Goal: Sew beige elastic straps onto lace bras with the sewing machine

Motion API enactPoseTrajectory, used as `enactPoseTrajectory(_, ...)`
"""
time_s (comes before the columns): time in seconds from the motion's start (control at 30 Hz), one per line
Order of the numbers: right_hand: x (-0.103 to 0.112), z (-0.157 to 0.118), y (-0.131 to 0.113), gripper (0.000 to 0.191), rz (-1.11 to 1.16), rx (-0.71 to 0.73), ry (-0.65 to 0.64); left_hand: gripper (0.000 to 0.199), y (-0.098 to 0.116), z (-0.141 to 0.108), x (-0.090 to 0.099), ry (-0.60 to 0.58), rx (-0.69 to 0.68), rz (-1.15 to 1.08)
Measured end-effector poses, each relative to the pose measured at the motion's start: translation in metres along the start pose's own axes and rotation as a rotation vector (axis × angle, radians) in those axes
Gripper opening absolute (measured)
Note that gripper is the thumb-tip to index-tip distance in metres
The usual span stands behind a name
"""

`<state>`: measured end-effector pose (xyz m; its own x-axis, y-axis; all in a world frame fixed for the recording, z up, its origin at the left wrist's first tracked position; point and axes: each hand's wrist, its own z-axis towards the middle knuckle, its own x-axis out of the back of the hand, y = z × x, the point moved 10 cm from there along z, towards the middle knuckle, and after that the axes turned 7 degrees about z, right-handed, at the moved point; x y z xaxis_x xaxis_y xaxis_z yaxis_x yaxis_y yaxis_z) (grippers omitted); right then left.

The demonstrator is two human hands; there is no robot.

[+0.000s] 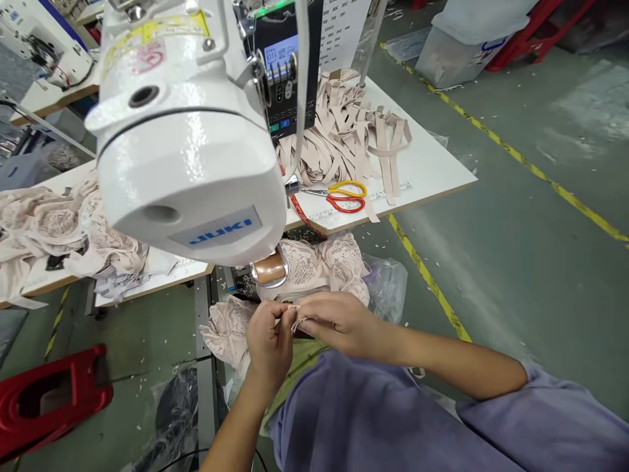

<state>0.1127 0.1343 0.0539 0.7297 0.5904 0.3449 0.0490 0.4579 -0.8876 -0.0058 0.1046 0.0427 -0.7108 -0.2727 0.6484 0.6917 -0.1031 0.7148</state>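
Note:
My left hand (pixel 269 337) and my right hand (pixel 340 320) meet in front of my lap, fingers pinched together. Between the fingertips is a small beige fabric strip (pixel 297 322), mostly hidden by the fingers; I cannot tell how it joins the garment. Just beyond them a beige lace bra (pixel 314 265) hangs at the sewing machine's arm end, beside a copper-coloured plate (pixel 270 269). More beige lace fabric (pixel 230 328) lies left of my left hand. The white sewing machine head (pixel 189 177) stands above and to the left.
Scissors (pixel 346 196) with yellow and red handles lie on the white table (pixel 432 170), near a heap of beige straps (pixel 339 131). Lace bras (pixel 59 226) are piled on the left table. A control panel (pixel 285 72) stands behind the machine. A red stool (pixel 54 400) is at lower left.

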Motion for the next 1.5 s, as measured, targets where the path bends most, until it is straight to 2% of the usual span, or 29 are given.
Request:
enactPoseTrajectory(0.07,0.002,0.001,0.004,0.022,0.049,-0.048,0.020,0.014,0.004,0.000,0.001,0.027,-0.061,0.034)
enactPoseTrajectory(0.2,0.008,0.001,0.021,0.023,0.175,-0.187,0.058,0.013,0.007,0.001,-0.003,-0.020,-0.101,0.045)
enactPoseTrajectory(0.3,0.021,0.003,0.031,0.029,0.113,-0.258,0.083,0.014,0.008,0.003,0.003,-0.008,-0.090,0.122)
enactPoseTrajectory(0.37,0.030,0.008,0.028,0.031,-0.033,-0.231,0.082,0.012,0.017,0.002,0.011,0.018,-0.144,0.200)
enactPoseTrajectory(0.43,0.035,0.014,0.021,0.031,-0.147,-0.173,0.052,0.008,0.031,0.000,0.017,0.039,-0.255,0.267)
enactPoseTrajectory(0.53,0.034,0.019,0.018,0.025,-0.113,-0.174,-0.029,0.008,0.046,0.000,0.019,0.019,-0.351,0.308)
enactPoseTrajectory(0.7,0.025,0.018,0.025,0.023,0.111,-0.298,-0.192,0.010,0.048,0.009,0.015,-0.058,-0.332,0.298)
enactPoseTrajectory(0.8,0.022,0.017,0.024,0.023,0.151,-0.317,-0.262,0.012,0.041,0.012,0.015,-0.081,-0.270,0.286)
enactPoseTrajectory(0.97,0.023,0.021,0.015,0.018,0.096,-0.281,-0.270,0.013,0.033,0.017,0.010,-0.169,-0.196,0.237)
enactPoseTrajectory(1.07,0.022,0.022,0.009,0.020,0.013,-0.220,-0.268,0.022,0.027,0.022,0.000,-0.315,-0.158,0.253)
enactPoseTrajectory(1.17,0.018,0.020,0.011,0.020,-0.068,-0.211,-0.267,0.024,0.029,0.023,-0.011,-0.425,-0.212,0.315)
enactPoseTrajectory(1.23,0.018,0.018,0.012,0.019,-0.132,-0.201,-0.216,0.027,0.032,0.024,-0.011,-0.394,-0.246,0.397)
enactPoseTrajectory(1.33,0.021,0.019,0.006,0.023,-0.221,-0.116,-0.109,0.030,0.037,0.024,-0.006,-0.268,-0.259,0.499)
enactPoseTrajectory(1.43,0.028,0.029,-0.002,0.024,-0.238,-0.030,-0.023,0.028,0.033,0.026,-0.002,-0.237,-0.177,0.455)
enactPoseTrajectory(1.5,0.031,0.045,-0.001,0.020,-0.197,-0.020,-0.027,0.022,0.024,0.031,0.005,-0.209,-0.116,0.418)
